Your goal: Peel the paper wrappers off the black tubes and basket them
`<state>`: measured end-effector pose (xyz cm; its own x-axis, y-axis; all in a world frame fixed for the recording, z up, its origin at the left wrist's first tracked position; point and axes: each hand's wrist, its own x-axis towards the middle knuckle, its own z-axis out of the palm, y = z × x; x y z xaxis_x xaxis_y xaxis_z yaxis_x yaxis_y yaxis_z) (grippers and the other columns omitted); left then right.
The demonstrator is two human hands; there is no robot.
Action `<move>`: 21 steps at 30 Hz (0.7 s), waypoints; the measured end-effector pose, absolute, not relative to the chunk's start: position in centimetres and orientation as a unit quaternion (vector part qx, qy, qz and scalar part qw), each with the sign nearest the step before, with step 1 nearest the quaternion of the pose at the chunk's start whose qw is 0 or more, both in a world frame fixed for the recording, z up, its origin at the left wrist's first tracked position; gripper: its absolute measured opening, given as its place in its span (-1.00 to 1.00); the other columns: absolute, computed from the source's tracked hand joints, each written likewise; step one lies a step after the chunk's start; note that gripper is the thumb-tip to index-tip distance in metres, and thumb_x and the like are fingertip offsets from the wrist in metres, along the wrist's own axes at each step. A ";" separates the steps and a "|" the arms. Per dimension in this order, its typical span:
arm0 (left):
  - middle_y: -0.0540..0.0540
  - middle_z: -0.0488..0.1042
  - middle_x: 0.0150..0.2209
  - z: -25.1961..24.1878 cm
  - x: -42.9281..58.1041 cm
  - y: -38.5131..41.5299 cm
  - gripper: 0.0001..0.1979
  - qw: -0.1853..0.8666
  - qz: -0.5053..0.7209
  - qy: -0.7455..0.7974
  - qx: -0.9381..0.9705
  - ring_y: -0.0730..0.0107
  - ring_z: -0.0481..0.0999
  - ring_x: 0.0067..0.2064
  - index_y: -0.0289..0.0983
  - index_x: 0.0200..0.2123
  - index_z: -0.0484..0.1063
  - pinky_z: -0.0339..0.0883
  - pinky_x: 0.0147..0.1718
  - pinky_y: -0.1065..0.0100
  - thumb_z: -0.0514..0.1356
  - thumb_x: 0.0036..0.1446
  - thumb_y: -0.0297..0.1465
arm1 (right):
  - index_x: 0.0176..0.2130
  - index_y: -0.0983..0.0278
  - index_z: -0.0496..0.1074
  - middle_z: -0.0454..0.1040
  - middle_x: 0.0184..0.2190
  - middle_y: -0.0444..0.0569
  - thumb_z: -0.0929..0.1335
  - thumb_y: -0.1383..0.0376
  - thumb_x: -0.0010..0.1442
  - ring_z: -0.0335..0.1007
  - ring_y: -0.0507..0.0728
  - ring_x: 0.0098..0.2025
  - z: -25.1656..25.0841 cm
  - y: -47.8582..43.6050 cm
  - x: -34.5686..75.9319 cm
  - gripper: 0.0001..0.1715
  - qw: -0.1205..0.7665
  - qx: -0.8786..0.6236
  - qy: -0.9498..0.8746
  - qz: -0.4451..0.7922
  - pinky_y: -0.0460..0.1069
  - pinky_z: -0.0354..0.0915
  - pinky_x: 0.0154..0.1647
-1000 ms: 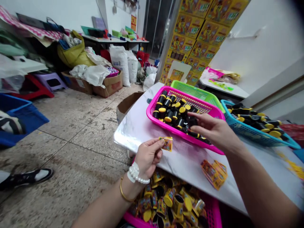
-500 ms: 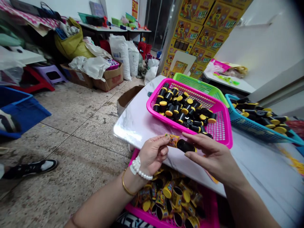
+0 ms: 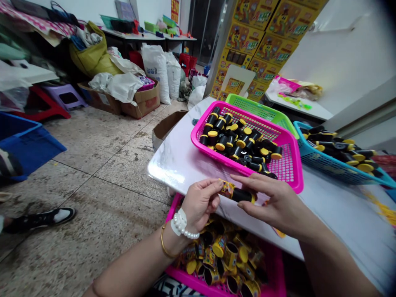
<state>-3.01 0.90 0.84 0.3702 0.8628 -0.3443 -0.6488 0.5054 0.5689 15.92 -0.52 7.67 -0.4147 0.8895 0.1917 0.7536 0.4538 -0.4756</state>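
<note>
A white marbled table [image 3: 173,165] reaches from the middle of the scene to the right, with stacked yellow boxes [image 3: 272,41] beyond its far side. On it stands a pink basket [image 3: 297,169] of loose black cylinders with yellow ends; a green basket [image 3: 256,106] sits just behind, and a light-blue basket [image 3: 328,163] of similar pieces stands at the far right. Below the table's near edge, a second pink basket [image 3: 279,270] holds cylinders in printed yellow sleeves. Above that near edge, the right hand [image 3: 275,202] holds a cylinder between its thumb on the near side and its fingers on the far side, while the left hand [image 3: 201,200] pinches a sleeve between thumb and forefinger. The black cylinder [image 3: 243,194] lies sideways in that grip, yellow end to the right. Smallest is the printed sleeve [image 3: 228,189], meeting the cylinder's left end; whether it overlaps the cylinder, I cannot tell
</note>
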 end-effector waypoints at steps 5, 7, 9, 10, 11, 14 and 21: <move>0.09 0.35 -0.65 0.4 -3.6 1.0 -0.70 0.805 0.462 0.316 0.196 0.75 0.10 -0.72 -0.39 -0.39 0.55 -0.22 -0.72 0.56 0.49 -0.09 -0.30 | 0.21 0.16 0.45 0.56 -0.17 -0.01 0.41 0.27 0.20 0.48 0.09 -0.29 7.2 -0.7 15.5 -0.42 0.217 -0.512 -0.824 0.109 -0.01 0.46 -0.25; 0.03 0.44 -0.59 0.3 -3.8 1.1 -0.70 0.803 0.459 0.321 0.205 0.76 0.12 -0.71 -0.40 -0.40 0.55 -0.20 -0.72 0.56 0.49 -0.10 -0.30 | 0.30 0.16 0.34 0.55 -0.09 0.04 0.41 0.26 0.21 0.50 0.14 -0.21 6.9 -0.9 15.4 -0.31 0.205 -0.503 -0.834 0.093 0.04 0.47 -0.17; 0.00 0.46 -0.59 0.4 -3.8 1.0 -0.69 0.797 0.457 0.332 0.215 0.75 0.14 -0.71 -0.40 -0.39 0.56 -0.20 -0.72 0.57 0.49 -0.09 -0.28 | 0.32 0.14 0.31 0.54 -0.08 0.04 0.41 0.26 0.22 0.51 0.15 -0.17 6.8 -1.0 15.4 -0.30 0.200 -0.482 -0.847 0.096 0.04 0.47 -0.14; 0.01 0.44 -0.62 0.5 -3.8 0.9 -0.68 0.794 0.454 0.336 0.223 0.74 0.13 -0.71 -0.39 -0.38 0.57 -0.21 -0.73 0.57 0.48 -0.08 -0.26 | 0.28 0.14 0.35 0.54 -0.11 0.02 0.41 0.26 0.23 0.51 0.14 -0.17 6.8 -1.0 15.3 -0.35 0.207 -0.473 -0.850 0.100 0.03 0.47 -0.16; 0.03 0.40 -0.66 0.5 -3.8 0.8 -0.67 0.793 0.450 0.340 0.233 0.73 0.11 -0.72 -0.39 -0.36 0.58 -0.22 -0.73 0.57 0.47 -0.07 -0.24 | 0.22 0.15 0.42 0.54 -0.15 0.00 0.41 0.27 0.23 0.52 0.13 -0.19 6.9 -0.9 15.4 -0.44 0.219 -0.468 -0.850 0.102 0.01 0.47 -0.18; 0.07 0.32 -0.72 0.8 -4.0 0.2 -0.64 0.779 0.449 0.348 0.266 0.69 0.10 -0.71 -0.38 -0.27 0.62 -0.16 -0.72 0.57 0.43 0.00 -0.20 | -0.02 0.18 0.54 0.53 -0.25 -0.05 0.43 0.30 0.20 0.49 0.10 -0.27 7.1 -1.0 15.5 -0.68 0.256 -0.474 -0.838 0.086 -0.03 0.44 -0.25; -0.16 0.56 -0.13 1.5 -5.4 0.1 -0.47 0.698 0.448 0.351 0.435 0.52 0.45 -0.39 -0.27 -0.04 0.56 0.29 -0.53 0.52 0.51 -0.15 -0.37 | -0.05 0.16 0.51 0.54 -0.23 -0.07 0.48 0.27 0.20 0.50 0.07 -0.28 7.3 -2.3 16.0 -0.71 0.235 -0.447 -0.853 0.127 -0.06 0.42 -0.31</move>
<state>-5.43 0.05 1.48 0.3527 0.9304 -0.1002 -0.3199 0.2205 0.9214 15.98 -2.29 7.33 -0.4888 0.8233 0.2886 0.7041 0.5676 -0.4267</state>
